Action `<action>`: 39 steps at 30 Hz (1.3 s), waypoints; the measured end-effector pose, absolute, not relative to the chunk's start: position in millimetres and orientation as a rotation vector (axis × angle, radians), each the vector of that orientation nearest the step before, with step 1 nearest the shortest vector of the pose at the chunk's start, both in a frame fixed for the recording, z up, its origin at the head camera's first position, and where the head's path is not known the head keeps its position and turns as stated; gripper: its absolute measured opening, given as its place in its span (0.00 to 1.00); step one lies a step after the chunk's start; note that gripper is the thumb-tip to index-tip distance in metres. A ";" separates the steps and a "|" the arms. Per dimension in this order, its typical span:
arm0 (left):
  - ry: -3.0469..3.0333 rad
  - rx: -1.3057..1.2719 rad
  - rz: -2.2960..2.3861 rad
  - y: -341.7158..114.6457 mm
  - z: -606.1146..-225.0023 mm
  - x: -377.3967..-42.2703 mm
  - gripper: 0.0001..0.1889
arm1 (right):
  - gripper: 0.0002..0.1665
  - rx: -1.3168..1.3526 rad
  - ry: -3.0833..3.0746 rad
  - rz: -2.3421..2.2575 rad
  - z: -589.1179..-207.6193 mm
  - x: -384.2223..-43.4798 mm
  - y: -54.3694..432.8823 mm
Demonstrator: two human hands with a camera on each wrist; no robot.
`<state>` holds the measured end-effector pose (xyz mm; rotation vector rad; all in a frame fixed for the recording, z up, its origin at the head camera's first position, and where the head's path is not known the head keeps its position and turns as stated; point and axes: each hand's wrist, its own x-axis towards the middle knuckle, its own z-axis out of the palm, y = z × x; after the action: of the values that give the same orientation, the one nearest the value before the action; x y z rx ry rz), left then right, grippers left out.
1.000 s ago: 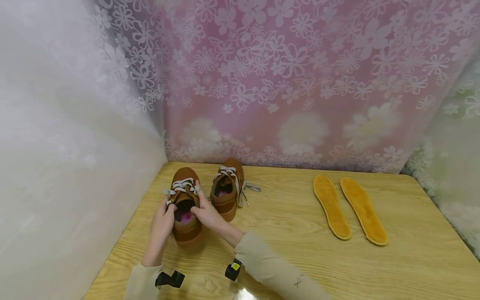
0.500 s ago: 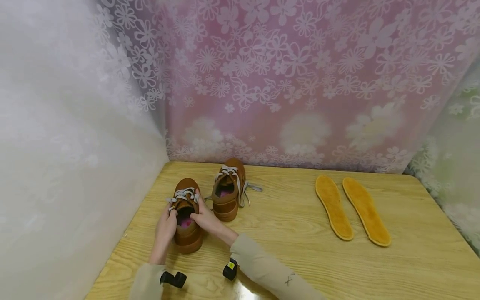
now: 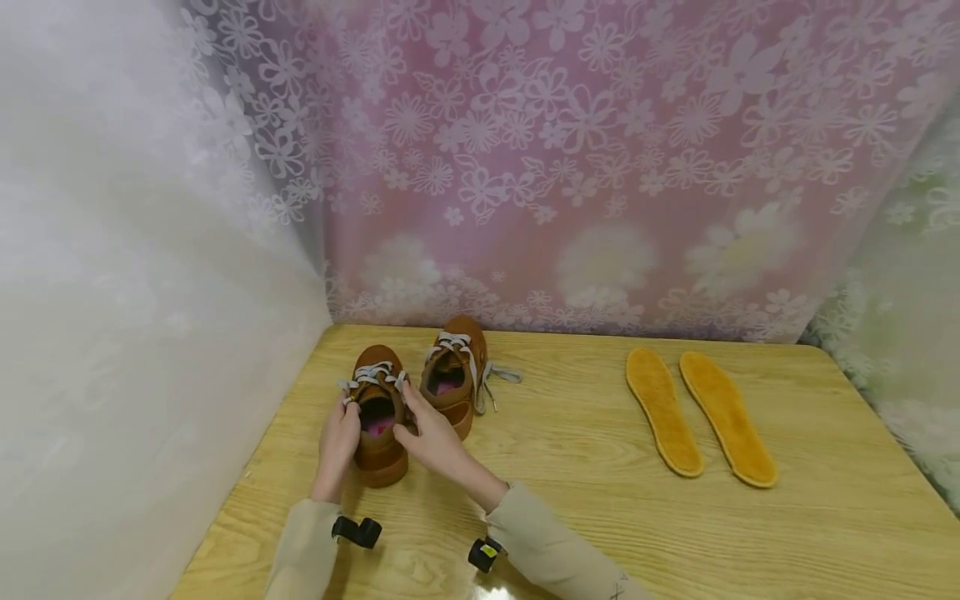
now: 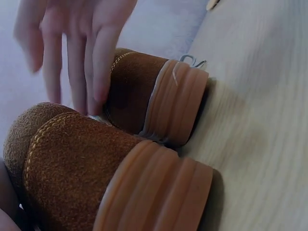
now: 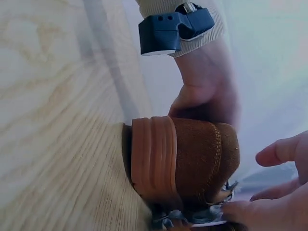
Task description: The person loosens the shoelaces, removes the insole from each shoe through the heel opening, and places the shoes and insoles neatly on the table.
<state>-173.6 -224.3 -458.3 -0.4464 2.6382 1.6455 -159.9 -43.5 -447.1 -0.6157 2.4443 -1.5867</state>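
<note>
A brown suede lace-up shoe (image 3: 381, 468) stands on the table, pinkish inside, its heel toward me. My left hand (image 3: 341, 435) holds its left side, thumb at the collar. Along the right side, my right hand (image 3: 435, 440) has its fingers spread, the index fingertip by the grey laces (image 3: 375, 372). Those right-hand fingers (image 4: 77, 67) hang straight above the shoes in the left wrist view. The matching shoe (image 3: 459, 417) sits just to the right and farther back, laces trailing on the wood. In the right wrist view, a shoe heel (image 5: 197, 159) hides part of my left hand (image 5: 207, 98).
Two orange fuzzy insoles, one on the left (image 3: 663, 417) and one on the right (image 3: 727, 421), lie side by side on the right of the wooden table (image 3: 570, 500). A pale wall (image 3: 150, 333) flanks the left; a pink floral curtain (image 3: 570, 167) hangs behind.
The held shoe came toward me, then went slightly away and right, closer to its mate. My right thumb has left the collar and the right fingers have spread. The insoles stay put.
</note>
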 end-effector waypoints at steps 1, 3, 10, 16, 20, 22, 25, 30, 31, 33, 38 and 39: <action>2.639 -0.443 1.647 -224.0 -458.6 -175.7 0.32 | 0.37 -0.647 2.456 -1.607 -446.1 -158.8 -39.6; 2.632 -0.438 1.662 -223.2 -459.4 -180.4 0.31 | 0.33 -0.699 2.474 -1.684 -445.7 -158.0 -32.2; 2.630 -0.403 1.699 -221.8 -462.8 -199.5 0.32 | 0.28 -0.641 2.474 -2.067 -453.7 -169.4 -8.0; 2.679 -0.372 1.639 -220.4 -466.8 -217.2 0.32 | 0.41 -0.325 2.565 -1.886 -463.7 -181.7 8.3; 2.664 -0.340 1.667 -220.6 -469.6 -230.9 0.32 | 0.48 -0.224 2.500 -1.798 -470.9 -190.2 14.4; 2.646 -0.326 1.688 -220.0 -469.1 -236.8 0.32 | 0.50 -0.201 2.451 -1.784 -472.5 -193.2 16.2; 2.613 -0.298 1.724 -219.0 -468.8 -244.7 0.32 | 0.53 -0.170 2.366 -1.800 -472.9 -195.5 17.5; 2.541 -0.269 1.764 -219.0 -470.4 -256.6 0.32 | 0.53 -0.158 2.291 -1.824 -473.2 -199.9 18.5; 2.524 -0.254 1.771 -219.4 -471.0 -258.9 0.32 | 0.52 -0.164 2.282 -1.826 -472.9 -200.8 18.7; 2.521 -0.228 1.760 -220.8 -472.4 -263.5 0.33 | 0.51 -0.174 2.269 -1.825 -472.5 -202.3 19.3; 2.445 -0.190 1.822 -222.8 -474.3 -268.9 0.33 | 0.52 -0.197 2.272 -1.811 -473.4 -204.7 20.7; 2.428 -0.188 1.837 -222.8 -474.1 -269.2 0.33 | 0.52 -0.198 2.278 -1.806 -473.5 -205.1 21.1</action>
<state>-269.2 -222.8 -474.1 -0.1879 2.4283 1.8373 -205.1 21.1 -473.5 -0.1978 2.2780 -1.8063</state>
